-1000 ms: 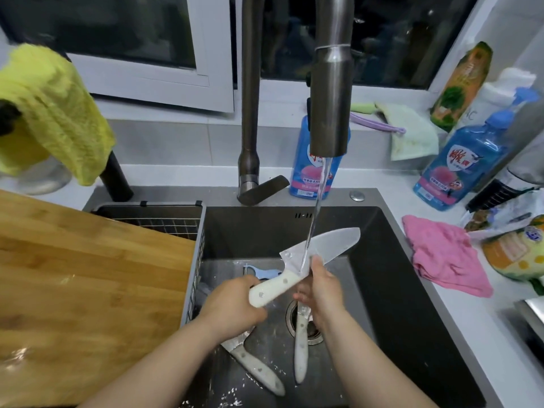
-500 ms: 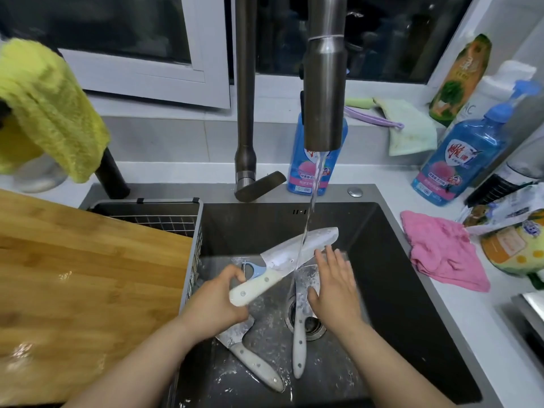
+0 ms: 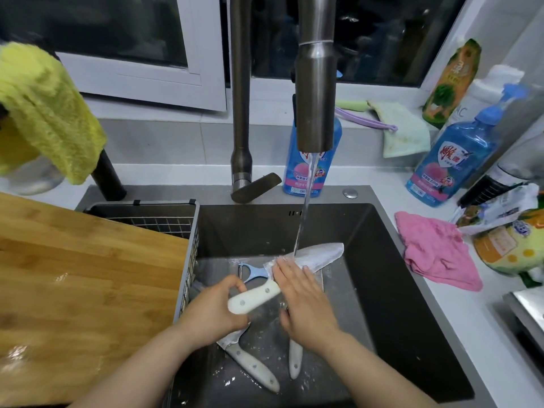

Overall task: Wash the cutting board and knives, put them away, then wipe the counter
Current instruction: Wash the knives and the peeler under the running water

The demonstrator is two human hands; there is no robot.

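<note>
- Left hand [image 3: 212, 315]: grip curled round the knife [image 3: 321, 256] handle, blade under the tap stream [image 3: 304, 207], over the sink [image 3: 397, 290].
- Right hand [image 3: 309, 301]: grip flat, fingers [image 3: 282, 267] straight on the blade (looks sudsy).
- Cutting board [image 3: 73, 275] lies left.

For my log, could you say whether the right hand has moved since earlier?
Yes: the right hand shifted left, toward the blue plastic peeler in the sink.

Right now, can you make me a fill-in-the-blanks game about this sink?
The left hand grips the big knife by its white ____.
Water from the tap falls on that knife's ____.
The cloth on the counter right of the sink is ____.
____ other knives lie in the sink.
Missing words: handle, blade, pink, two.
</note>
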